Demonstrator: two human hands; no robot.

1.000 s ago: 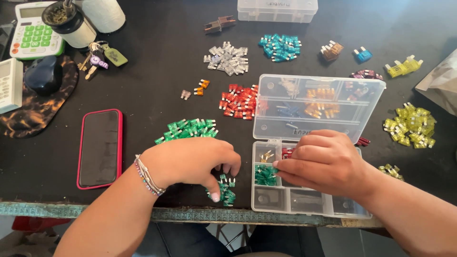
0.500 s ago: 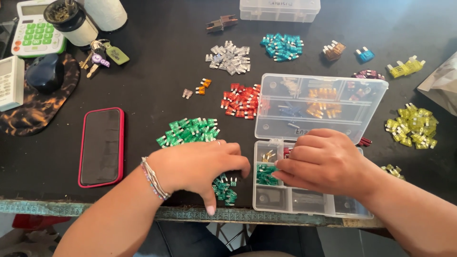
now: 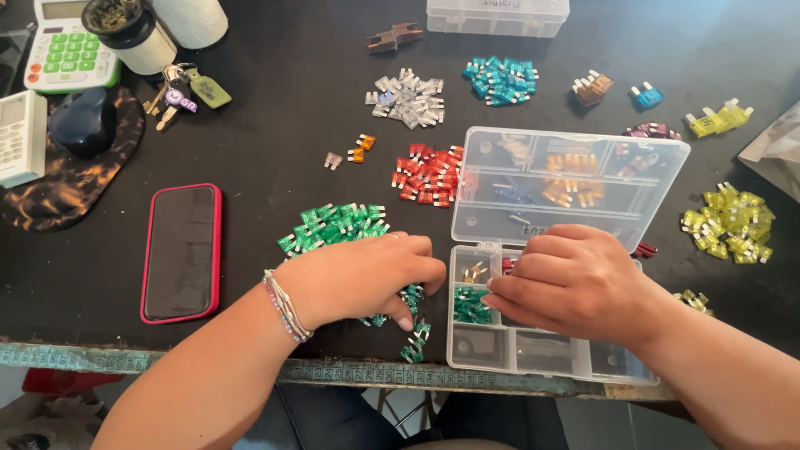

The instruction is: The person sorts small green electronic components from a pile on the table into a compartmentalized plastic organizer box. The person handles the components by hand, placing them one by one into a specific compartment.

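Head-cam view looked down on a dark tabletop w/ many small coloured blade fuses sorted into heaps. The left hand [image 3: 358, 279] lay palm down near the front edge, fingers curled over a cluster of green fuses [image 3: 333, 227]; whether it actually pinched any couldn't be told. A few more green ones sat right at the front edge by its fingertips. The right hand [image 3: 575, 283] rested over a clear compartment box [image 3: 542, 350] at the front edge, right of centre, fingers bent & loosely closed over the top cells; what it held, if anything, was hidden. The box's lid [image 3: 567, 183] stood open, tilted back toward the middle of the table.

Progress, as a judgement: early to mid. One cell already held green fuses, another a few metal-looking bits, and the front-row cells looked empty. Most of the green pile was still outside the box. Untouched heaps sat further back: red fuses [image 3: 427, 173] at centre, clear/grey fuses [image 3: 406, 97] & blue fuses [image 3: 500, 80] toward the far edge, yellow fuses [image 3: 729, 223] by the right edge, plus small orange, brown and purple lots.

Left side: a phone in a red case [image 3: 181, 252], a key bunch [image 3: 185, 90], a calculator [image 3: 67, 52] at the far left corner.
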